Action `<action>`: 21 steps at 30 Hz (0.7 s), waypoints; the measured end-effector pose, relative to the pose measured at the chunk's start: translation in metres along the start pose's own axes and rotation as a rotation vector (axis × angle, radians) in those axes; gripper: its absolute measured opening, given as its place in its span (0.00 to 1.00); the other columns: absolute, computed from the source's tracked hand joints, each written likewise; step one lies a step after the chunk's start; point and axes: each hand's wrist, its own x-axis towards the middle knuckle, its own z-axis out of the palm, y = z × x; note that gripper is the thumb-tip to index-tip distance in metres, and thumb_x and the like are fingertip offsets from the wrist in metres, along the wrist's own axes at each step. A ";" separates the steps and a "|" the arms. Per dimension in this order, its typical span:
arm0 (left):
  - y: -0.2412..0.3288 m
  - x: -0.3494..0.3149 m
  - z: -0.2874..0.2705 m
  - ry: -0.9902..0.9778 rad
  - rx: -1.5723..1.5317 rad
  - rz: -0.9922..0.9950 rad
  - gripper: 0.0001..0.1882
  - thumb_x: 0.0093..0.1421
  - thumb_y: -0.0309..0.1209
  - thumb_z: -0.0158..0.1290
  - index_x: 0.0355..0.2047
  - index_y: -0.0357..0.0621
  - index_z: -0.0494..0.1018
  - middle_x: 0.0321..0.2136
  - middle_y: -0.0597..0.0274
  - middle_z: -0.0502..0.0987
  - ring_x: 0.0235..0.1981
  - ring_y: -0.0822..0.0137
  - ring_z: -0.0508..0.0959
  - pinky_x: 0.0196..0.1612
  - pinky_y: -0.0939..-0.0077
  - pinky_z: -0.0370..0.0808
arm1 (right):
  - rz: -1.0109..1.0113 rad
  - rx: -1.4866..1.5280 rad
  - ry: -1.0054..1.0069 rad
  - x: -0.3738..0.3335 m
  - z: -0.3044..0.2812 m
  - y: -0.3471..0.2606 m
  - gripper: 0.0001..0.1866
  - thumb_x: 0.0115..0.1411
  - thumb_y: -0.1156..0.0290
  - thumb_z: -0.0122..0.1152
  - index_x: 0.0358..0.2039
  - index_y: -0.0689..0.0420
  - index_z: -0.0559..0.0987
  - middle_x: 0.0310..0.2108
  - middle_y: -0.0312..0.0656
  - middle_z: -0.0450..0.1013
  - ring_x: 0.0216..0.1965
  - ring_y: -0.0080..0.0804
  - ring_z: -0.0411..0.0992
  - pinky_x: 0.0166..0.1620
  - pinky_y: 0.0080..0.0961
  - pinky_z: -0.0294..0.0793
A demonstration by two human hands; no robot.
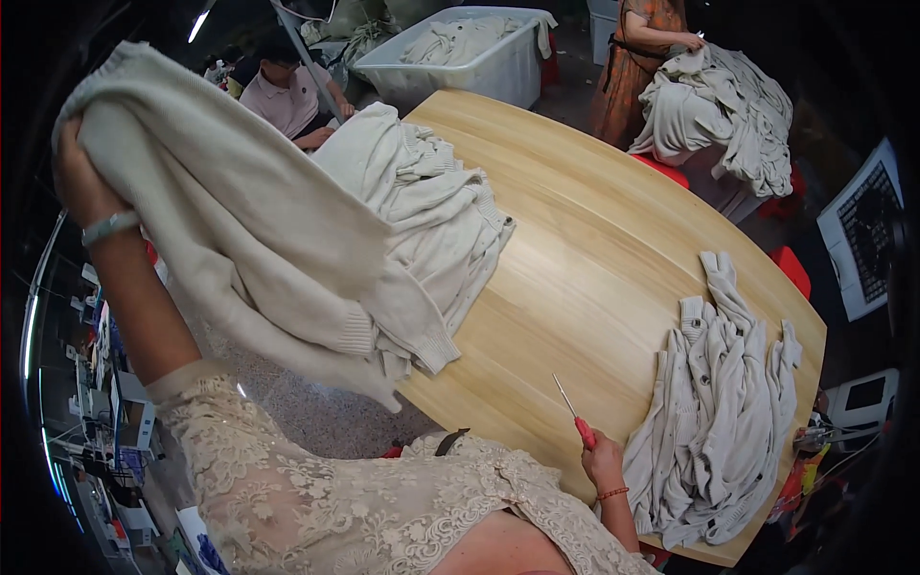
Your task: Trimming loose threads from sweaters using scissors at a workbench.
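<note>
My left hand [77,177] is raised high at the upper left, gripping a cream knitted garment [240,230] that hangs down and across toward a stack of similar folded knitwear [431,206] on the wooden table [585,259]. My right hand [602,465] rests at the table's near edge, closed around a thin tool with a red handle [578,422] whose metal tip points up and left. Just right of that hand lies a heap of cream cardigans [719,422] with buttons.
A person in a pink shirt [283,96] sits behind the stack. Another person in an orange dress [637,57] handles a pile of knitwear [724,110] at the far right. A white plastic bin [470,57] holds more garments. Red stools [791,268] stand beside the table.
</note>
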 end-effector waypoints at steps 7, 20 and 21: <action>-0.143 0.120 0.132 -0.087 -0.156 0.106 0.28 0.48 0.41 0.64 0.45 0.37 0.72 0.40 0.51 0.77 0.39 0.62 0.78 0.42 0.69 0.77 | 0.090 -0.083 -0.005 0.014 0.022 -0.045 0.06 0.54 0.71 0.55 0.32 0.59 0.76 0.26 0.58 0.74 0.32 0.59 0.73 0.37 0.50 0.72; -0.464 -0.091 0.272 -1.489 1.016 0.005 0.51 0.42 0.64 0.59 0.62 0.50 0.61 0.62 0.48 0.60 0.65 0.42 0.53 0.60 0.29 0.45 | 0.297 -0.174 -0.061 -0.007 0.044 -0.103 0.08 0.53 0.69 0.58 0.33 0.57 0.75 0.26 0.56 0.75 0.32 0.58 0.74 0.37 0.51 0.72; -0.432 -0.116 0.259 -1.511 1.148 0.074 0.47 0.42 0.61 0.60 0.60 0.53 0.63 0.63 0.49 0.59 0.65 0.42 0.52 0.57 0.24 0.44 | 0.327 -0.179 -0.054 -0.008 0.045 -0.108 0.09 0.53 0.68 0.59 0.34 0.57 0.75 0.26 0.56 0.75 0.32 0.57 0.74 0.38 0.50 0.72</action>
